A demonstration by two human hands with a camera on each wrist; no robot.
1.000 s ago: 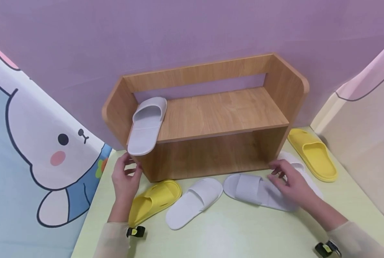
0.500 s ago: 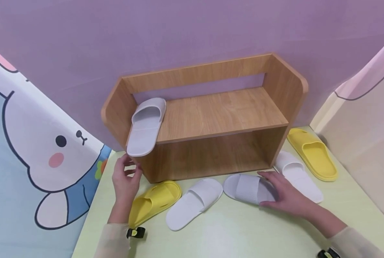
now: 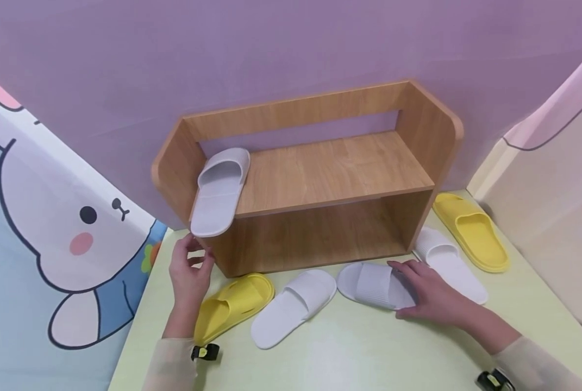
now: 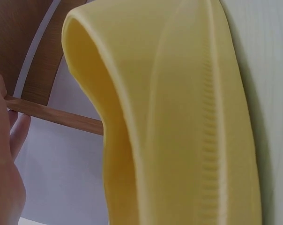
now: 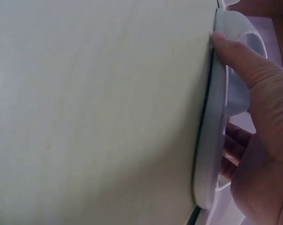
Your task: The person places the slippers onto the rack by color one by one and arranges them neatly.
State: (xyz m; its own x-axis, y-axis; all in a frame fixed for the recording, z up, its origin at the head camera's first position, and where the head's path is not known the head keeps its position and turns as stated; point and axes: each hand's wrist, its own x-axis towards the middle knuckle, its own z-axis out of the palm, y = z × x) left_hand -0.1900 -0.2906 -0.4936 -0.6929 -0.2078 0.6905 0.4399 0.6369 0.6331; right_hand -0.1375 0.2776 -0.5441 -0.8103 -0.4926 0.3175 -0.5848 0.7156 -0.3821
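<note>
At the lower left corner of the wooden shoe rack (image 3: 320, 168), my left hand (image 3: 189, 277) pinches the front edge of the side panel (image 4: 62, 117), thumb and fingers on either side of it. My right hand (image 3: 437, 296) spans a grey slipper (image 3: 375, 285) lying sideways on the floor before the rack. The thumb (image 5: 240, 54) presses the slipper's near edge and the fingers reach its far side, partly hidden by the hand. Another grey slipper (image 3: 219, 195) rests at the left end of the upper shelf, its sole overhanging the front.
In front of the rack lie a yellow slipper (image 3: 237, 304), close to my left wrist, and a white slipper (image 3: 295, 309). Right of the rack are another white slipper (image 3: 454, 271) and another yellow slipper (image 3: 476, 236). A purple wall (image 3: 291, 49) stands behind.
My right hand has moved left from above the grey slipper's heel end and now grips it across the middle. The left hand keeps its hold on the rack.
</note>
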